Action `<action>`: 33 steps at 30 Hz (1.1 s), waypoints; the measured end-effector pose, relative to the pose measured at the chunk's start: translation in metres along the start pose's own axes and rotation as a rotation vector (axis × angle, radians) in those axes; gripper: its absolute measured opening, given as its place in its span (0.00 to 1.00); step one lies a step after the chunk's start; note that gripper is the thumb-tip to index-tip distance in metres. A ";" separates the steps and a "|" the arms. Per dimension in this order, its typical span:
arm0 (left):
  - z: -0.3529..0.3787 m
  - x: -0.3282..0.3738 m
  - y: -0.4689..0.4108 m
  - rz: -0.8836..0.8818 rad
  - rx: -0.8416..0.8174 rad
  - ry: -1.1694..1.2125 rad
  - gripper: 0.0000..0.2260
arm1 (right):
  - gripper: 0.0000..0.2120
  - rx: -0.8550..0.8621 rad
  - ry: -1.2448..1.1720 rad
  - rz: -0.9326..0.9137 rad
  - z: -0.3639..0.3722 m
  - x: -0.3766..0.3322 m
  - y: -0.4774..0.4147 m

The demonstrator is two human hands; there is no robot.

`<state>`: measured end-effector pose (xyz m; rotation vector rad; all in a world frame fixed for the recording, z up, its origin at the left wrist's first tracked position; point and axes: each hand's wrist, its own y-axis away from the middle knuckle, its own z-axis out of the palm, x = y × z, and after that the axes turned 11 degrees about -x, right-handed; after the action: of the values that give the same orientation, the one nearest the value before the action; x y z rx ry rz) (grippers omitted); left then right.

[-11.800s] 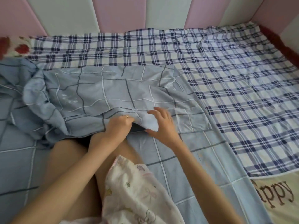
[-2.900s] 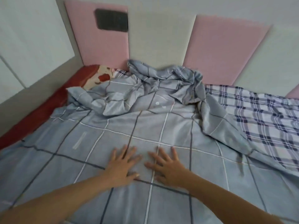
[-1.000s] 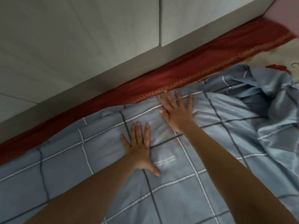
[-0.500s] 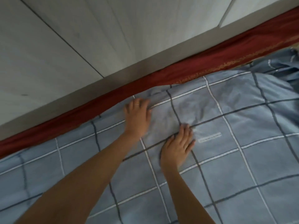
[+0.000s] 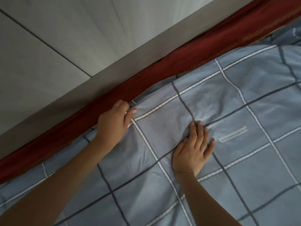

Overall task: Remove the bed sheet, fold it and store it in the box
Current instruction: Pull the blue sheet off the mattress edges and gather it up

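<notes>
The blue-grey bed sheet (image 5: 228, 160) with white and dark grid lines covers the bed across the lower right of the head view. My left hand (image 5: 114, 121) is at the sheet's edge by the red bed border, its fingers curled round the hem and its thumb on top. My right hand (image 5: 193, 147) lies flat on the sheet with straight fingers, pressing it down a little to the right of the left hand. The cloth wrinkles toward both hands. No box is in view.
A dark red border (image 5: 162, 70) runs diagonally along the bed's edge beside the sheet. Beyond it stand a grey ledge (image 5: 114, 70) and a pale panelled wall (image 5: 65, 30). Bunched sheet shows at the top right corner (image 5: 293, 35).
My left hand has slid to the sheet's edge at the red border and closed its fingers on the hem. My right hand has stayed flat on the sheet.
</notes>
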<state>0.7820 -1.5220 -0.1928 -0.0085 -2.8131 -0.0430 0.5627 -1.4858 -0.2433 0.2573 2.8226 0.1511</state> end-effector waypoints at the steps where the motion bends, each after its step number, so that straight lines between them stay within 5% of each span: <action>1: -0.004 -0.001 -0.002 0.012 0.017 -0.003 0.17 | 0.23 0.011 -0.004 0.001 0.000 0.000 -0.001; 10: 0.009 -0.021 0.006 -0.130 -0.061 -0.088 0.19 | 0.24 0.040 -0.007 -0.033 0.001 0.001 0.002; 22: 0.018 -0.069 0.157 -0.354 -0.050 -0.079 0.21 | 0.25 0.066 -0.055 -0.069 -0.003 0.004 0.010; 33: 0.027 -0.079 0.152 -0.271 0.039 -0.017 0.24 | 0.24 0.092 -0.092 -0.080 -0.008 0.000 0.010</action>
<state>0.8500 -1.3692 -0.2398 0.3828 -2.8108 -0.0512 0.5622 -1.4770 -0.2344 0.1663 2.7465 -0.0080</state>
